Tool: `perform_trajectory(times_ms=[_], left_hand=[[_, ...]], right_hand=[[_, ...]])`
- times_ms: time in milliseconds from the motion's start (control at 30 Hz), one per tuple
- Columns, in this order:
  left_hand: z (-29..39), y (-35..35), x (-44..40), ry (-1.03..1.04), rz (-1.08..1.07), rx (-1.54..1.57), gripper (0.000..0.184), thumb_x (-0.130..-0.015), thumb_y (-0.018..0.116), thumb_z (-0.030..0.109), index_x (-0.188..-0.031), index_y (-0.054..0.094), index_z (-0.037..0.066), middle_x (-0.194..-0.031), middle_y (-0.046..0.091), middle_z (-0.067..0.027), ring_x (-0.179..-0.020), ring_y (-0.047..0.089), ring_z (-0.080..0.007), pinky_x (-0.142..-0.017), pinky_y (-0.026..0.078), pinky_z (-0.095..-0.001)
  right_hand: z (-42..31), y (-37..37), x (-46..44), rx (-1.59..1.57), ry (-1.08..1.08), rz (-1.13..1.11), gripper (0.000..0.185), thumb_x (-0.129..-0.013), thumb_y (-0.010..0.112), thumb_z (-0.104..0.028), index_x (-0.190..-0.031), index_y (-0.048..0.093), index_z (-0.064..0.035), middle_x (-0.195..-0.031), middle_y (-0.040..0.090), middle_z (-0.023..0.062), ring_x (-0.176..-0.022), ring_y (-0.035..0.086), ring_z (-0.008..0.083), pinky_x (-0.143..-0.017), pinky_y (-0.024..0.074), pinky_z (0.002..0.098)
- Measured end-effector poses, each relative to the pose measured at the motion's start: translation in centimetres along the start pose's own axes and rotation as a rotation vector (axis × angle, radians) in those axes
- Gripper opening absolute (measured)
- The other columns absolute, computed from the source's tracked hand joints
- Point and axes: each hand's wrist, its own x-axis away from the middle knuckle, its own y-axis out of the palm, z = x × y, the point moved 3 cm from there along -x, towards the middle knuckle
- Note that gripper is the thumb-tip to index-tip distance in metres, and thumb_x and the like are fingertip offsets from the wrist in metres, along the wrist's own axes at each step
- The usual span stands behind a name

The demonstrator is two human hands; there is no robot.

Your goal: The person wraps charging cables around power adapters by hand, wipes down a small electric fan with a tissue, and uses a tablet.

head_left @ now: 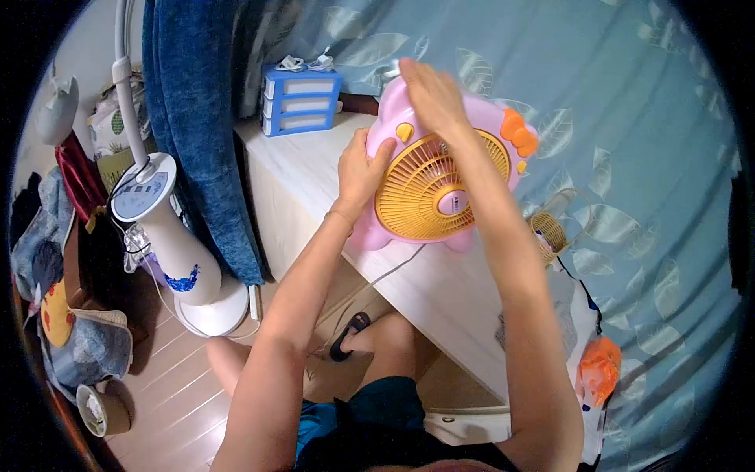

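Note:
A pink fan (366, 234) with a round yellow grille and an orange bow stands on a pale wooden surface. My left hand (360, 171) grips its left edge, with the thumb on the front and the other fingers partly behind the rim. Across the top of the fan lies my right hand (434, 98), its fingers stretched out, near a small yellow ear; my right forearm crosses in front of the grille. A grey cord (397, 266) runs from beneath the fan over the front edge of the surface.
A blue drawer unit (300, 100) with white cables on top stands at the back left. Right of the fan is a small wicker basket (548, 234), with an orange bag (599, 370) lower down. On the floor at left stands a white appliance (185, 259).

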Motion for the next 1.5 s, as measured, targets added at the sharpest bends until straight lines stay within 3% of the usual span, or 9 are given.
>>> perform_trajectory(times_ms=[100,300,567,667,900,1033,1333,1467,1500], left_hand=[[0.1,-0.1,-0.2,0.002,-0.004,-0.011,0.04,-0.078,0.056,0.038,-0.093,0.052,0.001,-0.085,0.058,-0.0193,-0.08,0.056,-0.0343,-0.069,0.043,-0.0376],[0.1,-0.3,0.0,0.006,-0.001,0.015,0.041,-0.077,0.057,0.039,-0.094,0.052,0.001,-0.083,0.058,-0.0187,-0.079,0.056,-0.0336,-0.068,0.043,-0.0378],[0.6,-0.6,0.1,-0.027,0.001,0.018,0.041,-0.076,0.058,0.039,-0.092,0.053,0.002,-0.081,0.058,-0.0177,-0.075,0.057,-0.0332,-0.066,0.043,-0.0389],[0.2,-0.5,-0.1,-0.006,0.004,-0.03,0.041,-0.076,0.058,0.039,-0.091,0.052,0.002,-0.081,0.058,-0.0186,-0.074,0.056,-0.0343,-0.065,0.043,-0.0395],[-0.4,-0.1,-0.4,0.03,0.045,-0.059,0.042,-0.074,0.059,0.039,-0.091,0.051,0.002,-0.081,0.058,-0.0198,-0.073,0.056,-0.0355,-0.063,0.044,-0.0401],[0.0,-0.4,-0.2,0.011,0.016,-0.027,0.041,-0.075,0.059,0.039,-0.092,0.052,0.002,-0.081,0.059,-0.0184,-0.071,0.057,-0.0347,-0.063,0.044,-0.0393],[-0.2,-0.2,-0.3,-0.039,-0.011,0.012,0.041,-0.076,0.059,0.039,-0.093,0.053,0.002,-0.082,0.059,-0.018,-0.077,0.057,-0.0324,-0.068,0.043,-0.038],[-0.5,0.1,-0.3,-0.007,-0.003,-0.014,0.042,-0.077,0.057,0.039,-0.095,0.053,0.001,-0.085,0.059,-0.0188,-0.079,0.057,-0.0335,-0.069,0.043,-0.038],[-0.5,0.1,-0.3,0.004,-0.01,-0.011,0.04,-0.079,0.057,0.037,-0.095,0.053,0.001,-0.085,0.059,-0.0192,-0.079,0.057,-0.0331,-0.069,0.043,-0.0377]], right_hand=[[-0.9,1.4,0.2,-0.044,-0.384,0.022,0.044,-0.089,0.03,-0.038,-0.118,0.046,-0.0085,-0.105,0.058,0.0084,-0.108,0.046,0.0258,-0.1,0.0205,0.0493],[-1.0,0.3,3.0,0.363,-0.591,0.063,0.046,-0.081,0.049,-0.034,-0.119,0.045,-0.0081,-0.122,0.046,0.0117,-0.116,0.04,0.0255,-0.1,0.0202,0.0484],[3.5,-1.4,2.6,0.213,-0.049,0.065,0.043,-0.081,0.046,-0.039,-0.111,0.052,-0.008,-0.113,0.051,0.0129,-0.111,0.043,0.03,-0.095,0.0213,0.0539],[0.6,0.7,2.3,0.128,-0.336,0.281,0.041,-0.079,0.047,-0.041,-0.103,0.057,-0.009,-0.104,0.056,0.0109,-0.109,0.044,0.0281,-0.096,0.0224,0.0521],[-1.6,2.4,3.2,0.447,-0.84,-0.191,0.041,-0.073,0.053,-0.041,-0.101,0.058,-0.0111,-0.114,0.051,0.0082,-0.112,0.042,0.0264,-0.098,0.0255,0.0464],[0.4,0.4,2.4,0.442,-0.654,0.091,0.054,-0.077,0.048,-0.041,-0.124,0.04,-0.0145,-0.119,0.046,0.0101,-0.113,0.041,0.0282,-0.097,0.0243,0.0502],[7.3,-4.3,5.3,0.621,0.026,0.139,0.055,-0.081,0.041,-0.051,-0.108,0.052,-0.0033,-0.11,0.052,0.0147,-0.109,0.043,0.0298,-0.097,0.0146,0.0581],[7.8,-3.6,5.8,0.7,0.102,0.241,0.057,-0.082,0.039,-0.051,-0.11,0.05,-0.003,-0.111,0.051,0.0162,-0.112,0.04,0.0313,-0.097,0.0138,0.059],[6.7,-2.7,5.8,0.387,0.055,0.223,0.058,-0.081,0.041,-0.052,-0.111,0.049,-0.0025,-0.113,0.05,0.0166,-0.113,0.04,0.0309,-0.097,0.0135,0.0591]])
